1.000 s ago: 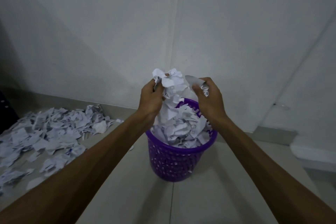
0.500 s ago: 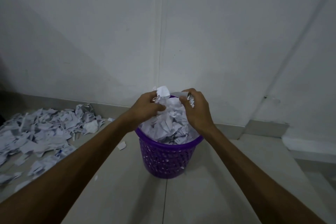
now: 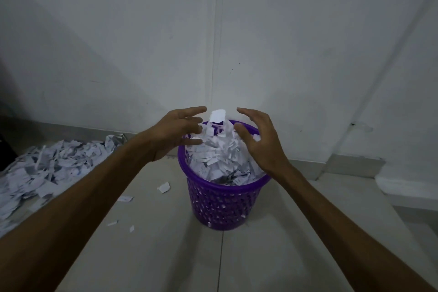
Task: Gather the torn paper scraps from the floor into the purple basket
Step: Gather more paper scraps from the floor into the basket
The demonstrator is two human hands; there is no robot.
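Both hands, left hand (image 3: 176, 131) and right hand (image 3: 258, 140), are spread open and hold nothing; between them, scraps (image 3: 220, 156) heap above the purple basket (image 3: 220, 206), probably just released.

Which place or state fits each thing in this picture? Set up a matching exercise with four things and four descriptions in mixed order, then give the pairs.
Things
1. purple basket
2. big heap of scraps
3. hands: left hand, right hand
4. single white scrap

Descriptions
A. open, fingers spread, above the basket
B. on the floor at the left, by the wall
C. between the two hands, above the pile in the basket
D. upright on the floor, heaped with paper

Pairs: 1-D, 2-B, 3-A, 4-C
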